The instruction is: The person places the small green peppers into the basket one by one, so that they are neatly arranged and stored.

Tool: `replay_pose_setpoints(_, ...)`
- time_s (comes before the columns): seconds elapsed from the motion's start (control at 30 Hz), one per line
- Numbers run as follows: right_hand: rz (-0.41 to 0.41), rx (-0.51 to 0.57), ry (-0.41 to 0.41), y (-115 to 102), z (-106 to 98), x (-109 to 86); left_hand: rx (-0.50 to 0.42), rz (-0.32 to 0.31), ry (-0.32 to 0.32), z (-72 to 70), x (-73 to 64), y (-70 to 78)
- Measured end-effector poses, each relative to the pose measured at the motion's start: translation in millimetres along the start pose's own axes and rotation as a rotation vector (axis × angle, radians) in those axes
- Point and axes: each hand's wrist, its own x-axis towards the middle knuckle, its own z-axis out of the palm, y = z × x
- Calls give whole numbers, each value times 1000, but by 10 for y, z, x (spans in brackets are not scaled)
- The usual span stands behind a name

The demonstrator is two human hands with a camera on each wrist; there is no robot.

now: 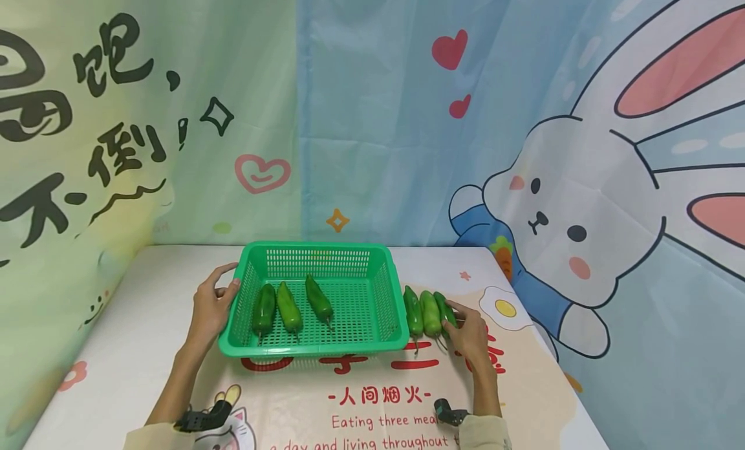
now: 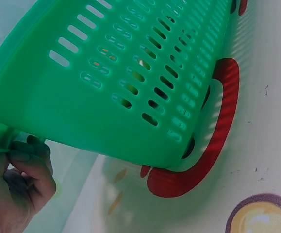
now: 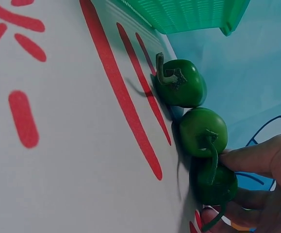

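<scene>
A green plastic basket (image 1: 314, 351) stands on the table with three green peppers inside, among them a dark one (image 1: 264, 310) near its left wall and another (image 1: 318, 299) further right. My left hand (image 1: 211, 308) grips the basket's left rim; in the left wrist view its fingers (image 2: 36, 170) curl under the rim. Right of the basket, three more green peppers lie side by side: a dark one (image 1: 413, 313), a lighter one (image 1: 431, 314) and the outermost pepper (image 3: 213, 187). My right hand (image 1: 470, 333) holds that outermost pepper between thumb and fingers, partly covering it.
A printed cloth (image 1: 378, 417) with red lettering covers the table. Behind the table hangs a curtain (image 1: 372, 146), with a large cartoon rabbit (image 1: 559, 224) on the right. Dark wrist cameras (image 1: 206, 416) sit at both sleeves.
</scene>
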Motion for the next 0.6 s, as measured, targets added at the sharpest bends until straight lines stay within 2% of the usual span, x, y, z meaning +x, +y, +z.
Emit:
replay_pose_setpoints(0.27, 12, 38, 49, 21, 21, 5, -13, 8, -3, -9, -13, -1)
replay_pose_setpoints(0.6, 25, 82, 73, 46, 9, -13, -17, 11, -3, -10, -14, 3)
